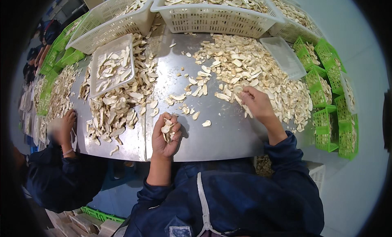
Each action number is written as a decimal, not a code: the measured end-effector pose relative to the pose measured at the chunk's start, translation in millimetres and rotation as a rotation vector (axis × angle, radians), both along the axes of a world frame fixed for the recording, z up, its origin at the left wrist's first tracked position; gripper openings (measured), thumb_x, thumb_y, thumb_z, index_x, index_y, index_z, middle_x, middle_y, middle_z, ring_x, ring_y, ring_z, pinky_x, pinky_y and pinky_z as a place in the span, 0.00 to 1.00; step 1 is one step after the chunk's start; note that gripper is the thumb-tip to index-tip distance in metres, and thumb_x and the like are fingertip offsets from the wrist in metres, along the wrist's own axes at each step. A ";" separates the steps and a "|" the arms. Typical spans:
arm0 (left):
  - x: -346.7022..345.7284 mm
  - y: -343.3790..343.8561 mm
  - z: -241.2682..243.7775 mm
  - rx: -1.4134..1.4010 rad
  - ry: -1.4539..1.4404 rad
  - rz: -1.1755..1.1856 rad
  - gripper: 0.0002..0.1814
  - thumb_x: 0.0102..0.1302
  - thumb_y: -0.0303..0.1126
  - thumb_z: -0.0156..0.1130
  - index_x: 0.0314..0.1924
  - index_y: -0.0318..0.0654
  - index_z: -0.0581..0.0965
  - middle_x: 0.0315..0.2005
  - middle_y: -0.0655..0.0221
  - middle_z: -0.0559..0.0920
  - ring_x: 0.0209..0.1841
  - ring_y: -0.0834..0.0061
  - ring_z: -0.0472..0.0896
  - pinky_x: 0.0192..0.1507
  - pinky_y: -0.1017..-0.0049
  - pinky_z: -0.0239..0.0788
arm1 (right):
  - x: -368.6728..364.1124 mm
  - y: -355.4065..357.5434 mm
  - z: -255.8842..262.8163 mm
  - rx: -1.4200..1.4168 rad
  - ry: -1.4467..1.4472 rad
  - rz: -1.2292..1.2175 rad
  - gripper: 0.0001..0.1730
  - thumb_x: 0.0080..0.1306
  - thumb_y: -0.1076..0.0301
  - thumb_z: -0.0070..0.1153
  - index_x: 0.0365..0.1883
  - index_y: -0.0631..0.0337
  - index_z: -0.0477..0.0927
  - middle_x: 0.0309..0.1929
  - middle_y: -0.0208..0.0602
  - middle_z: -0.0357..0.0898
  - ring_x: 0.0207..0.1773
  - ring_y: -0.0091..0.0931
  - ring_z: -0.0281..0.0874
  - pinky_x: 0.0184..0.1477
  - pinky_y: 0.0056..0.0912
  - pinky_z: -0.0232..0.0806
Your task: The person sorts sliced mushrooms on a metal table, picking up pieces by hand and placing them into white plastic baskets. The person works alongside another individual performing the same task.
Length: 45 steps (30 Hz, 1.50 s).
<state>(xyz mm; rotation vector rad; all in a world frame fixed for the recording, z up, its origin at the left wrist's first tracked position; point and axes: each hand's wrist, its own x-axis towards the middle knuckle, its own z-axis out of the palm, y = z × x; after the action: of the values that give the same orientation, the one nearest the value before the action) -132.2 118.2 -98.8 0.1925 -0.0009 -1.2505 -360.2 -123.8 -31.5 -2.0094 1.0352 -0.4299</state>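
My left hand (167, 137), palm up near the table's front edge, is closed around several dried mushroom slices (167, 129). Over the left edge of a large pile of pale dried slices (245, 65), my right hand (256, 102) pinches a slice (237, 89) between thumb and fingers; its outline is slightly blurred. Between my hands, loose slices (200, 84) and small bits lie scattered on the metal table (208, 142). A second heap of slices (118, 111) lies to the left of my left hand, with a clear plastic tray (132, 62) of slices resting on it.
White perforated crates (214, 21) filled with slices line the back. An empty-looking translucent tray (283, 58) leans on the right pile. Green baskets (321, 126) stand along the right edge. At left, a co-worker's hand (65, 126) is close to the table; more people are farther back.
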 end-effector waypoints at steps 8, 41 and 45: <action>-1.4 1.3 -1.8 -0.012 -0.004 -0.003 0.14 0.81 0.42 0.44 0.48 0.38 0.70 0.39 0.62 0.73 0.34 0.74 0.72 0.25 0.79 0.68 | -7.4 -2.9 8.6 -0.218 0.164 0.244 0.12 0.67 0.65 0.58 0.46 0.54 0.85 0.39 0.38 0.84 0.41 0.35 0.81 0.42 0.35 0.72; 0.1 2.3 0.4 0.029 -0.026 0.004 0.14 0.81 0.42 0.46 0.47 0.38 0.71 0.38 0.63 0.74 0.34 0.72 0.75 0.25 0.78 0.71 | 51.0 4.6 -2.9 -0.674 0.304 0.334 0.16 0.64 0.53 0.60 0.38 0.55 0.86 0.38 0.37 0.83 0.45 0.39 0.79 0.48 0.46 0.69; 0.4 2.4 0.7 0.040 -0.031 0.006 0.14 0.81 0.42 0.46 0.46 0.38 0.71 0.37 0.64 0.74 0.34 0.72 0.74 0.24 0.78 0.71 | 57.6 8.1 -7.2 -0.701 0.212 0.367 0.15 0.63 0.53 0.63 0.34 0.56 0.84 0.34 0.40 0.80 0.43 0.40 0.78 0.46 0.42 0.69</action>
<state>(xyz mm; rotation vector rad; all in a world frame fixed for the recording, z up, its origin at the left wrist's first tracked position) -131.8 120.6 -98.1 0.2463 -0.0016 -1.2425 -302.6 -115.7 -38.7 -2.8572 0.6498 -0.4202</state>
